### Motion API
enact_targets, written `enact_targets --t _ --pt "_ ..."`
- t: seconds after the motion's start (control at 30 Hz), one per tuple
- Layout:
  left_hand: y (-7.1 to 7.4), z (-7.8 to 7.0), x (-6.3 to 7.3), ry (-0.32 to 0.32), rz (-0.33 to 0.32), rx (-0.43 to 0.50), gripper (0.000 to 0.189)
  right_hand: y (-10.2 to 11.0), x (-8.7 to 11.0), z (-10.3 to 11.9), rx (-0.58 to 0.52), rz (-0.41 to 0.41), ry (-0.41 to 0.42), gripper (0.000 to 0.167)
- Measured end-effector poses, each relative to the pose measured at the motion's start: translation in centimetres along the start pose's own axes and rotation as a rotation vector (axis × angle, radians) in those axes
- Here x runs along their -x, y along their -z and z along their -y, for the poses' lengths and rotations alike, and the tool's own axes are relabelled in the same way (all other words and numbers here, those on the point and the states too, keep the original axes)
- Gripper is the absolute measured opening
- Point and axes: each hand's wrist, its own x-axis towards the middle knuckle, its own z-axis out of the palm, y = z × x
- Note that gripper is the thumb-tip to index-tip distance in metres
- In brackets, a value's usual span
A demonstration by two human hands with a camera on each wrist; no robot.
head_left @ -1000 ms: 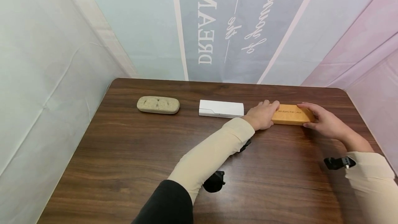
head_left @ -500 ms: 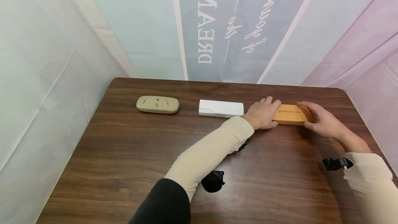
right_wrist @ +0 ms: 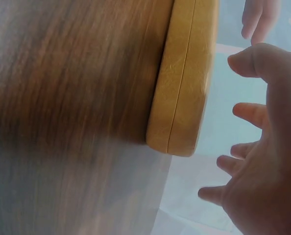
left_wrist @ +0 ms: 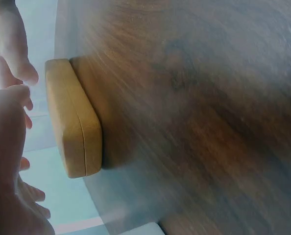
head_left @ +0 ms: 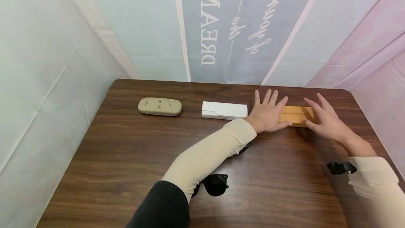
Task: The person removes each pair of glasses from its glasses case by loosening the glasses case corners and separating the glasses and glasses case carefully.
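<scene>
A mustard-yellow hard case, with small lettering on its top, lies closed on the table toward the back right. At its left end is my left hand, fingers spread; the left wrist view shows a gap between this hand and the case. My right hand hovers by the other end, thumb and fingers apart. In the right wrist view that hand stands off the case too. Neither hand holds anything. Left of my left hand lies a white rectangular case.
A beige oval glasses case lies at the back left of the wooden table. Black sunglasses lie near the front, partly covered by my left sleeve. A printed curtain hangs behind the table.
Both hands have let go of the yellow case; their fingers have straightened and spread. The case stays in place. My left arm has shifted slightly left, uncovering more of the sunglasses.
</scene>
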Motion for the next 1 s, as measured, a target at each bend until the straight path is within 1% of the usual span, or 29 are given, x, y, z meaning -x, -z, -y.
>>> enact_targets --t 0.1,0.2,0.33,0.57,0.73,1.0 --pt "0.0 0.3 0.3 0.026 0.022 0.006 0.086 -0.1 0.0 0.4 0.051 0.017 -0.012 0.081" --pt "0.0 0.8 0.5 0.034 0.032 0.008 0.084 -0.1 0.0 0.8 0.079 0.047 -0.036 0.087" --pt "0.2 1.7 0.8 0.034 0.049 0.002 0.083 -0.2 0.0 1.5 0.087 0.075 -0.057 0.094" --pt "0.8 3.4 1.1 0.031 0.061 0.014 0.085 -0.4 -0.2 2.2 0.083 0.113 -0.064 0.101" --pt "0.8 5.0 1.9 0.015 0.072 0.031 0.085 -0.5 -0.3 2.7 0.076 0.136 -0.058 0.103" --pt "0.4 8.3 3.2 0.014 0.074 0.057 0.084 -0.6 -0.8 3.8 0.071 0.153 -0.044 0.103"
